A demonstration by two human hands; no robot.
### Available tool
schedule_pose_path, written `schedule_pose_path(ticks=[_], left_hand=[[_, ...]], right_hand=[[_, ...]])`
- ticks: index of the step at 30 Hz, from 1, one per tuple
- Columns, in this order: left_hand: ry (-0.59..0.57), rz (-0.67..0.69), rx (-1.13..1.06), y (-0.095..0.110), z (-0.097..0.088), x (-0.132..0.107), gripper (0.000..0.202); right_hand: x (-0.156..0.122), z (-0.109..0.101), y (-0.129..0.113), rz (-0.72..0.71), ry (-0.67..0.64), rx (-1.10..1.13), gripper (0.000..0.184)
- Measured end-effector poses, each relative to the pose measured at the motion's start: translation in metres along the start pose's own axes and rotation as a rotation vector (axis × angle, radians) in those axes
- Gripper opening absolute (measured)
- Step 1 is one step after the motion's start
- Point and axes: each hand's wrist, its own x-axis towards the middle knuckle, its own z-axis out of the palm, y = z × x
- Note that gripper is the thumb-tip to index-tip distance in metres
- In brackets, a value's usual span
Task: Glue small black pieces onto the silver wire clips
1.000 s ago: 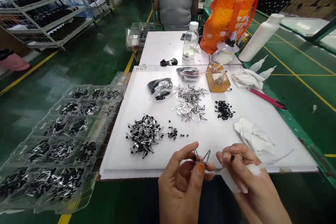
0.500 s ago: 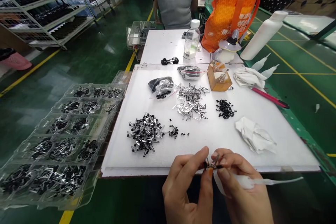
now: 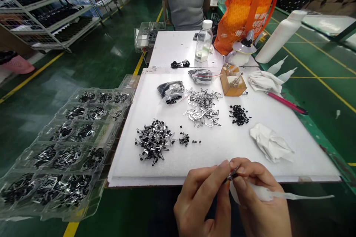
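White work board (image 3: 222,152) sits at the bench end, everything laid out within reach. Clear blister trays (image 3: 96,189) lie off its left edge, pockets full of black-and-silver clips. Parts on the board are apparently split by kind to keep them from mixing: mixed clip pile (image 3: 154,140), silver wire frames (image 3: 201,113), black beads (image 3: 239,114). Cardboard box (image 3: 233,88) holds small glass bottles. Left hand (image 3: 201,202) and right hand (image 3: 263,200) meet just past the near edge, both sets of fingers pinched narrow on a small bent metal clip (image 3: 231,174). Clip mostly hidden by fingertips; right-hand contact likely, not certain. White plastic strip (image 3: 289,195) trails from the right hand.
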Motion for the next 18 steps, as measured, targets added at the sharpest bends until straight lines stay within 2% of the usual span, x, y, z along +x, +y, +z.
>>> schedule_pose_path(ticks=[7,13,18], left_hand=[[0.025,0.059,0.028,-0.0032,0.0024,-0.0014,0.059],[0.037,0.089,0.049,-0.0040,0.0030,-0.0023,0.059],[0.043,0.055,0.031,-0.0037,0.0024,-0.0026,0.062]], right_hand=[[-0.0023,-0.0023,0.0026,-0.016,0.012,-0.015,0.015],[-0.0012,0.0021,0.0023,-0.150,0.070,-0.141,0.017],[-0.0027,0.0049,0.0032,-0.253,0.093,-0.233,0.025]])
